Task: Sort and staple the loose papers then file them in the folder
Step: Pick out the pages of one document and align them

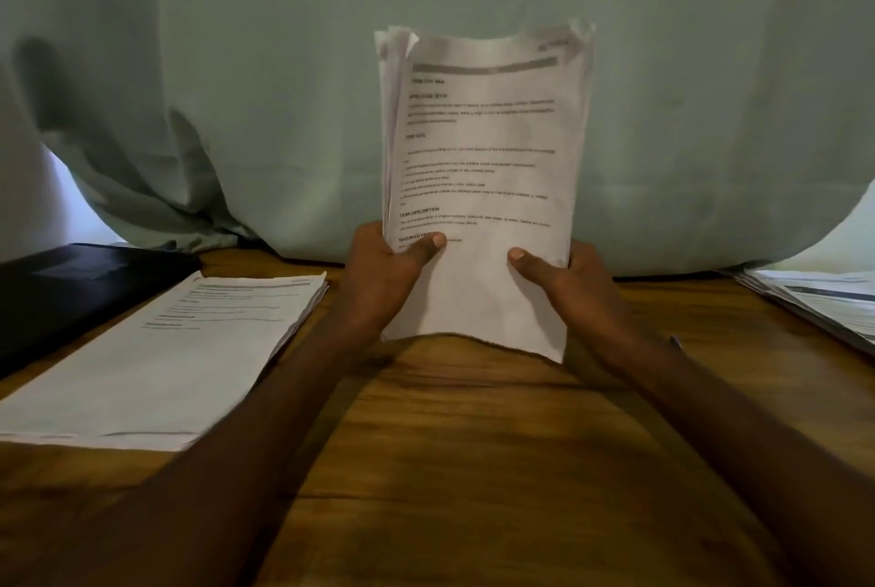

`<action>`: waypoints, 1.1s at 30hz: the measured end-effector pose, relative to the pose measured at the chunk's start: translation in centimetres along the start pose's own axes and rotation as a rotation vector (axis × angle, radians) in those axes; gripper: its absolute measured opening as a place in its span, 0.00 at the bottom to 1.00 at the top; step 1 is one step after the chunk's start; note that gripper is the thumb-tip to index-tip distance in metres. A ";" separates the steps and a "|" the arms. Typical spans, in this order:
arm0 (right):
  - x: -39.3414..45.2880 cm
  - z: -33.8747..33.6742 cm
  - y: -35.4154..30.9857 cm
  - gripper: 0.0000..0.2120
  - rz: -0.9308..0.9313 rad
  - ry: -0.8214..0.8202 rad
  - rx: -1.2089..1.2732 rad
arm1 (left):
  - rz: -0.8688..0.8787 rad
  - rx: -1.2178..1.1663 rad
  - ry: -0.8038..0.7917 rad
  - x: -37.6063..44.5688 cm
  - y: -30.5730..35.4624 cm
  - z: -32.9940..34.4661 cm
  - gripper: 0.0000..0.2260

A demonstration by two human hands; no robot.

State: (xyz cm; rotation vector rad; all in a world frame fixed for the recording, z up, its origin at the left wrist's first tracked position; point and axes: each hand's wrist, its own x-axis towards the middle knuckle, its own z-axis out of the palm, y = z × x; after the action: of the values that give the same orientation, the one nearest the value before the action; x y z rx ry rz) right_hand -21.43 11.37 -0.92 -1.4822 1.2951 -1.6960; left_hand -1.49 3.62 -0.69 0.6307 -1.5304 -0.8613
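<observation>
A sheaf of loose papers (483, 188) stands upright above the wooden desk (473, 444), its lower edge just over or resting on the wood, I cannot tell which. The left hand (383, 274) and right hand (563, 278) grip it low at either side, thumbs pressed on the front sheet and fingers curled behind. The sheets are light, thin and floppy; the top corners fan apart and the bottom edge bows, so I judge they will slip out of line unless held near the edges and tapped square. On the front page the headings "TASK DESCRIPTION" and what seems "TASK GOAL" can be read; the finer print is blurred. A second stack (165, 349) lies flat at the left, beside a dark folder (71, 288); more papers (824, 302) lie at the far right.
</observation>
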 end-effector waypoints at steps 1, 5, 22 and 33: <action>0.0 0.0 0.0 0.15 0.008 0.016 0.003 | -0.019 0.002 -0.016 -0.1 -0.1 0.0 0.12; -0.1 0.1 0.6 0.14 0.046 0.058 0.046 | -0.002 0.031 0.002 -0.5 0.2 0.6 0.08; -0.5 0.3 0.5 0.06 -0.040 0.004 -0.211 | -0.036 0.084 0.051 -0.3 0.3 0.5 0.10; -0.8 0.6 0.7 0.17 0.021 0.029 -0.139 | -0.079 0.131 0.022 0.3 0.0 0.0 0.16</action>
State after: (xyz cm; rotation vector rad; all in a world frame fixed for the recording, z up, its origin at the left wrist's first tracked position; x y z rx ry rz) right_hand -20.83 11.57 -1.93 -1.5207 1.4646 -1.6483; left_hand -1.53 3.40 -0.53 0.7979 -1.5596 -0.8152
